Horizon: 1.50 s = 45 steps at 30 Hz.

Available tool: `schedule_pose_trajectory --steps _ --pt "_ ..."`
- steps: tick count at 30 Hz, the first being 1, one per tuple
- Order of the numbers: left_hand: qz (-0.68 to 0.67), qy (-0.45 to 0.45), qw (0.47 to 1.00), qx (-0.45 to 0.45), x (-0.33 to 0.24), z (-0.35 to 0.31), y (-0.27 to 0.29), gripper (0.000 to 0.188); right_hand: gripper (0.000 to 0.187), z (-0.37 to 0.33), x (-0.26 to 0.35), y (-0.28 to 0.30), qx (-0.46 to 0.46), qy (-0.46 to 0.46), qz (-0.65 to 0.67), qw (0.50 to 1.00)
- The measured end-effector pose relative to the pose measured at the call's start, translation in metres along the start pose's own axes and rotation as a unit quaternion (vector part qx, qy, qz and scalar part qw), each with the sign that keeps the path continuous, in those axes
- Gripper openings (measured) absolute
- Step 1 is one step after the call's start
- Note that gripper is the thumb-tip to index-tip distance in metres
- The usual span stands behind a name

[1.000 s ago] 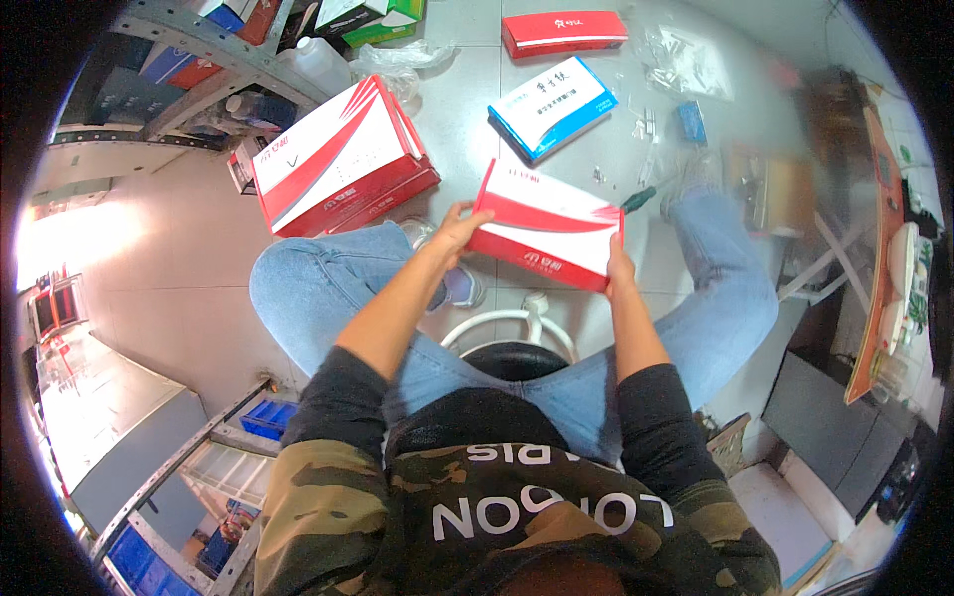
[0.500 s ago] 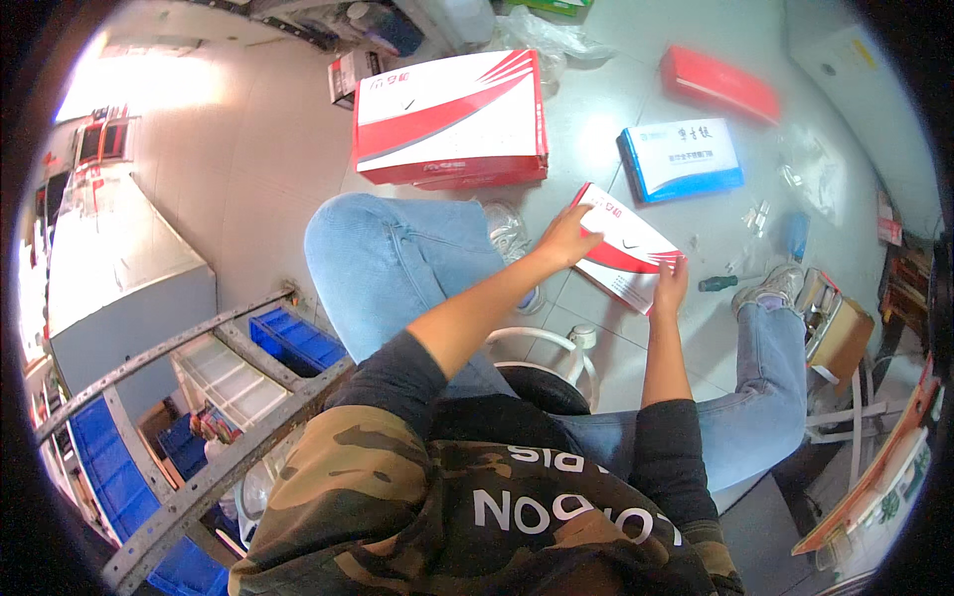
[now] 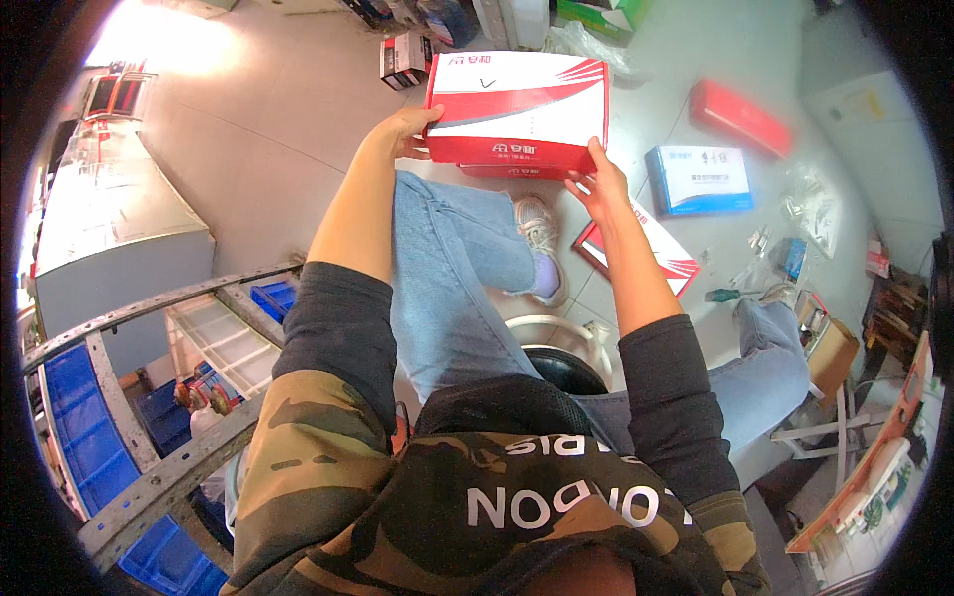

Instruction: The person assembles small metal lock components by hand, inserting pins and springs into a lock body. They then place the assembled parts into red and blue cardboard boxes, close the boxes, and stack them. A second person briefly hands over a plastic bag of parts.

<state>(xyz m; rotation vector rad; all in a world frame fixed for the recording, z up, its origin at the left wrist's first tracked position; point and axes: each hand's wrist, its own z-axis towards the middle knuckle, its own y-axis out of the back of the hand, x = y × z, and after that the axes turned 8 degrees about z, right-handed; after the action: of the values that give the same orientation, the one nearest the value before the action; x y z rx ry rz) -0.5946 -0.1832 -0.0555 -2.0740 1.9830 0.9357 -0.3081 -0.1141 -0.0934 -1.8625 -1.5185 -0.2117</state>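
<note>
A red and white cardboard box [image 3: 517,104] sits in front of me on top of another red box [image 3: 512,171], which mostly hides beneath it. My left hand [image 3: 405,131] grips its near left corner, with thumb on the side and fingers curled under. At the near right corner is my right hand [image 3: 602,185], thumb against the edge and fingers bent beneath the front face. A flatter red and white box [image 3: 656,248] lies on the floor, partly covered by my right forearm.
A blue and white box [image 3: 701,181] and a long red box [image 3: 740,117] lie to the right. Near my right foot is a green-handled screwdriver [image 3: 730,295]. A metal rack with blue bins [image 3: 94,427] stands left; a small black and white box [image 3: 405,60] is behind.
Both hands have let go of the flatter box, left on the floor, and moved up and left to the larger red and white box. The view has shifted a little.
</note>
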Motion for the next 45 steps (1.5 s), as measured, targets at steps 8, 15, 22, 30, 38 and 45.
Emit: schedule_pose_trajectory --steps 8,15,22,30,38,45 --pt "-0.077 -0.038 0.993 -0.087 0.009 -0.028 0.026 0.057 0.031 -0.042 0.038 -0.021 0.058 0.014 0.161 0.985" --pt "-0.117 -0.281 0.925 -0.225 0.004 -0.014 0.021 0.03 0.051 -0.017 0.13 -0.079 0.254 0.076 0.188 0.946" --pt "0.076 -0.503 0.764 -0.398 -0.038 0.03 -0.004 0.053 0.03 -0.007 0.145 -0.068 0.25 0.075 0.122 0.958" --pt "0.122 -0.462 0.794 -0.376 -0.077 0.055 0.005 0.067 0.042 -0.028 0.097 -0.011 0.082 0.224 -0.253 0.938" --pt "0.269 -0.382 0.813 -0.348 -0.074 0.076 -0.001 0.087 0.028 -0.011 0.052 -0.002 0.06 0.356 -0.472 0.804" --pt "0.221 -0.389 0.86 -0.245 -0.069 0.072 -0.002 0.104 0.024 -0.007 0.052 0.0 0.064 0.441 -0.563 0.696"
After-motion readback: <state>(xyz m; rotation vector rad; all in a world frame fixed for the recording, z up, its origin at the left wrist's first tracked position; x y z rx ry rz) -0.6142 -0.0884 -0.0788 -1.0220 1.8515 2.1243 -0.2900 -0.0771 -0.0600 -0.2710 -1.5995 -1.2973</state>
